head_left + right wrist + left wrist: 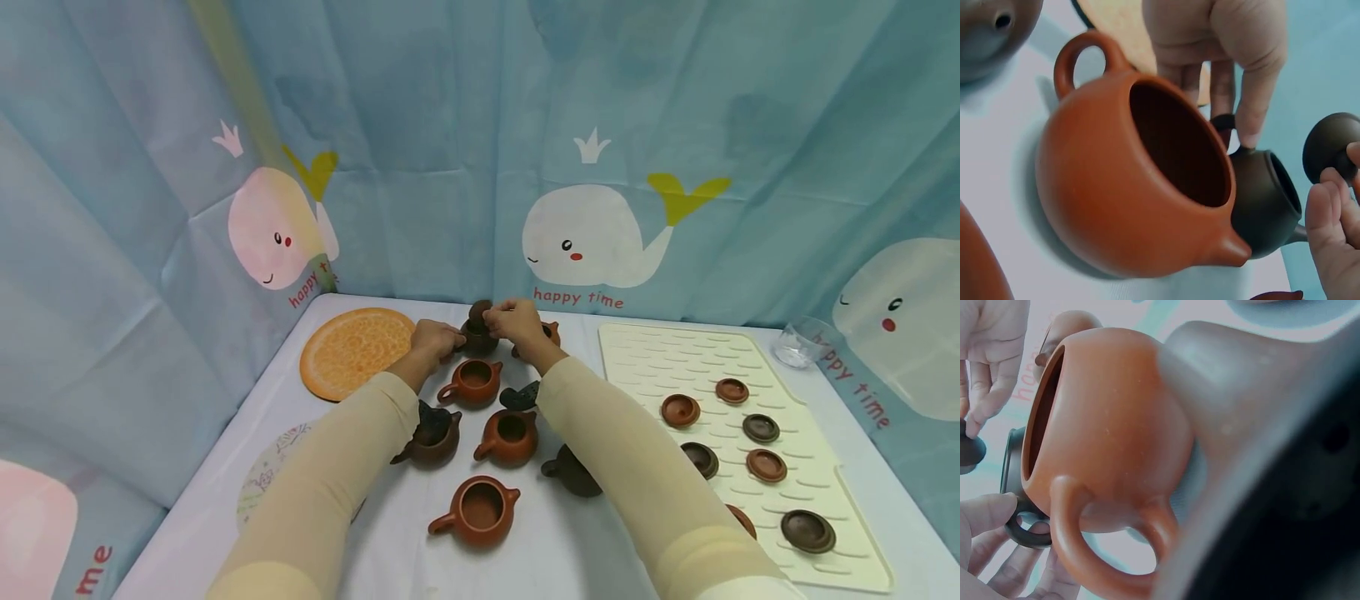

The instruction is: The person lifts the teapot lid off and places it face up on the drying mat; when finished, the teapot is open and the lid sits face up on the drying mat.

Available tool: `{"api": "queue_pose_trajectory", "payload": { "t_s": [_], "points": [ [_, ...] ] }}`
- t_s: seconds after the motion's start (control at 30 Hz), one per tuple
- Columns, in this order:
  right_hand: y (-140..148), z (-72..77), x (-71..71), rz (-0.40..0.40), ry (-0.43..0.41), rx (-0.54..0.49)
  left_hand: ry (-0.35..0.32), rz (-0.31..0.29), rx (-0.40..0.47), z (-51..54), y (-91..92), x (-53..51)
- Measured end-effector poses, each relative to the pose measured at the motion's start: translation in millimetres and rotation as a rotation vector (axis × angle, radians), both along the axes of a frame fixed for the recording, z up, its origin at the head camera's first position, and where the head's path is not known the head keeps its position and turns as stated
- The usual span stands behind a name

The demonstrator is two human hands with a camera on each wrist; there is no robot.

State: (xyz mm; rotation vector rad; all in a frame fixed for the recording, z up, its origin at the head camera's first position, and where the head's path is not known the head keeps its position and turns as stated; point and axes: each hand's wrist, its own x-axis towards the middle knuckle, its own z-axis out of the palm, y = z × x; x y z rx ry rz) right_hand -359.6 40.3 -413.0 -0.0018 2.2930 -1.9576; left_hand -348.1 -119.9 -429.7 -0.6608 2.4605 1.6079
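At the back of the table, a small dark brown teapot [478,342] has its mouth uncovered. My left hand [437,338] pinches its handle, thumb on top, as the right wrist view shows. Between the fingertips of my right hand [513,318] is the knob of a dark lid [1330,147], tilted on edge and apart from the teapot's rim. The left wrist view catches only part of that lid [971,453]. Just in front stands a reddish-brown teapot [474,382] without a lid, which fills much of both wrist views.
Several other teapots, such as a reddish one [482,512] in front, stand around my forearms. On the right, a cream mat [817,433] bears several loose lids. A clear cup [797,343] stands beyond it. A round orange mat [356,350] lies at the left, before the curtain [420,233].
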Motion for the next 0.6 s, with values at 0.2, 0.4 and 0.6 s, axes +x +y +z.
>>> {"api": "queue_pose_trajectory", "payload": {
  "t_s": [0.2, 0.4, 0.6],
  "points": [
    [1.6, 1.9, 0.7, 0.013, -0.115, -0.24, -0.01, 0.005, 0.011, 0.1, 0.5, -1.5],
    [6.6, -1.1, 1.8, 0.096, -0.193, -0.392, -0.02, 0.007, 0.023, -2.2, 0.3, -3.2],
    [10.1, -0.1, 3.5, 0.167, -0.239, -0.536, -0.019, 0.009, 0.028, -2.8, -0.7, -4.2]
  ]
}}
